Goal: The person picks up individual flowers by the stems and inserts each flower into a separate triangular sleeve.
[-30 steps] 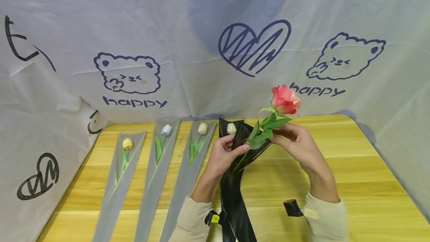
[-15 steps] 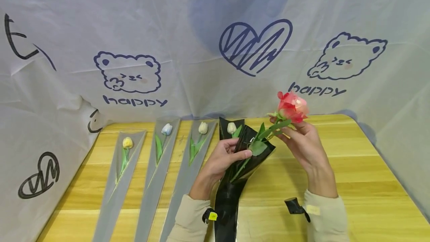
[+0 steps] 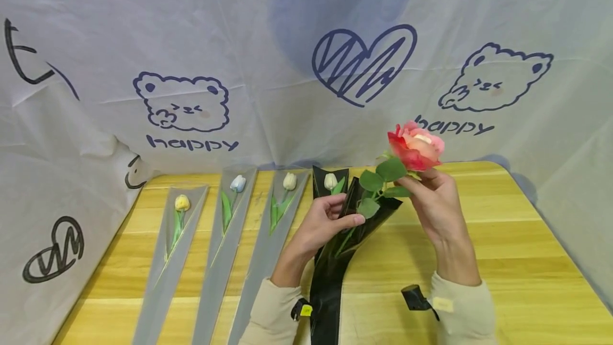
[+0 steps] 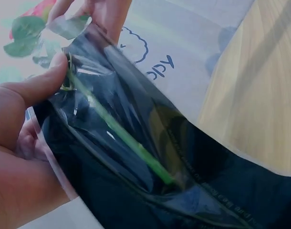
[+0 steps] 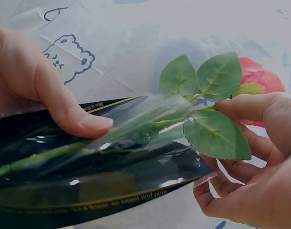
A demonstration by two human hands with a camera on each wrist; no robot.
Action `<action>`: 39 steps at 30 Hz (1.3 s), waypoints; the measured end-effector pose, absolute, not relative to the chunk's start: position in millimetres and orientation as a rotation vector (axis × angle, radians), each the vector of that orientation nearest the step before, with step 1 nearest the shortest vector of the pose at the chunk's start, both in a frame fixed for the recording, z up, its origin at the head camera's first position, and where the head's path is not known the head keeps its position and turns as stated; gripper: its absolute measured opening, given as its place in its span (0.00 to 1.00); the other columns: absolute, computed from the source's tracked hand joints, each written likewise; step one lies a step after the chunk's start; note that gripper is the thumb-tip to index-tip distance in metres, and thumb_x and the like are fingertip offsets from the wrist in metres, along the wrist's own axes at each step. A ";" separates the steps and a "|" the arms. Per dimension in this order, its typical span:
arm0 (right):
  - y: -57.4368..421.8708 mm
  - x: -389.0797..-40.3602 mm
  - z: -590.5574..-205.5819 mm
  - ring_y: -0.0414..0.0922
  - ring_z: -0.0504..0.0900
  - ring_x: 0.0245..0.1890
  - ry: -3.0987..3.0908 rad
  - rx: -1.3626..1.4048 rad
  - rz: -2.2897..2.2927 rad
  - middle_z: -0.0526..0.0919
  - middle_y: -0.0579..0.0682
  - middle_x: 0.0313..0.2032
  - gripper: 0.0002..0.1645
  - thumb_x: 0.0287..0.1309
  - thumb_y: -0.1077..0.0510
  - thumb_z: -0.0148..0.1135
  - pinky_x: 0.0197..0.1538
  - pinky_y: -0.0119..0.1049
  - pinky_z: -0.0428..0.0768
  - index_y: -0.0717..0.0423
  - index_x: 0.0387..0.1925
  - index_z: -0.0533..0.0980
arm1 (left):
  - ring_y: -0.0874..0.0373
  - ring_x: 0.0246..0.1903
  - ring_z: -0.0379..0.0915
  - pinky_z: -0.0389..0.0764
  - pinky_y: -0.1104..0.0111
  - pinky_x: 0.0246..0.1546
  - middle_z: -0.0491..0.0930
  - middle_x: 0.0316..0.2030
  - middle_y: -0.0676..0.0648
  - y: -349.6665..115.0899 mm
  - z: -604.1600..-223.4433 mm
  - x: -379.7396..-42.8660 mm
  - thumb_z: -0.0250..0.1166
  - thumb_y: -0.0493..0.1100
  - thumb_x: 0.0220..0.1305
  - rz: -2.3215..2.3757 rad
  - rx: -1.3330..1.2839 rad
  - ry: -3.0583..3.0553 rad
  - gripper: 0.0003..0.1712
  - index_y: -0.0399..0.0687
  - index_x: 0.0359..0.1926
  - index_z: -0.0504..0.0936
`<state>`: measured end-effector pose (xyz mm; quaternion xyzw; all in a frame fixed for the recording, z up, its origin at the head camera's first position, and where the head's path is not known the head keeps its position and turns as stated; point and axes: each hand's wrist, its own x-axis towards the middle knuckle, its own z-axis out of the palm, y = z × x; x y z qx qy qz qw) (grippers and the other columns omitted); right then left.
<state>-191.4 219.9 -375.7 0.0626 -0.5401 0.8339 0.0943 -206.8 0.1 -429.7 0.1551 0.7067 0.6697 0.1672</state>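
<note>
A pink rose (image 3: pixel 416 145) with green leaves leans up and right, its stem (image 4: pixel 119 129) lying inside a black flower sleeve (image 3: pixel 330 276) with a clear front. My left hand (image 3: pixel 318 225) pinches the sleeve near its mouth, thumb on the clear film over the stem. Just below the bloom, my right hand (image 3: pixel 440 206) holds the rose's stem between thumb and fingers. In the right wrist view the leaves (image 5: pixel 217 133) stick out past the sleeve's opening, and the right hand's lower fingers lie by the sleeve's edge.
Left of the hands lie grey sleeves holding a yellow tulip (image 3: pixel 182 204), a blue tulip (image 3: pixel 237 184) and a white tulip (image 3: pixel 289 182). Another white tulip (image 3: pixel 330 181) in a black sleeve lies behind the left hand. A printed white cloth (image 3: pixel 268 68) hangs behind the wooden table (image 3: pixel 517 260).
The rose first shifted right and down, then rose a little and turned, so its leaves now face the camera. The sleeve's mouth has moved slightly right with the left hand.
</note>
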 end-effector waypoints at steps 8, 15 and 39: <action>214.3 -188.0 -369.5 0.42 0.77 0.55 -1.821 0.089 2.297 0.83 0.44 0.48 0.28 0.58 0.80 0.61 0.54 0.29 0.79 0.44 0.40 0.87 | 0.40 0.65 0.71 0.73 0.49 0.64 0.71 0.67 0.31 2.0 -422.4 -203.4 0.71 0.41 0.67 1.918 0.453 2.077 0.40 0.30 0.73 0.65; 218.7 -187.0 -367.2 0.39 0.78 0.54 -2.135 0.103 2.169 0.80 0.49 0.52 0.25 0.57 0.78 0.60 0.51 0.28 0.80 0.77 0.58 0.75 | 0.42 0.66 0.70 0.72 0.50 0.64 0.71 0.67 0.32 4.2 -414.4 -199.1 0.70 0.41 0.68 1.934 0.488 2.090 0.39 0.30 0.73 0.65; 242.3 -181.4 -367.7 0.38 0.78 0.41 -2.141 0.084 2.060 0.82 0.41 0.41 0.21 0.56 0.80 0.62 0.41 0.26 0.80 0.55 0.42 0.85 | 0.52 0.72 0.62 0.68 0.56 0.68 0.68 0.72 0.44 -5.3 -429.0 -205.8 0.64 0.46 0.75 1.629 0.695 1.995 0.36 0.42 0.77 0.63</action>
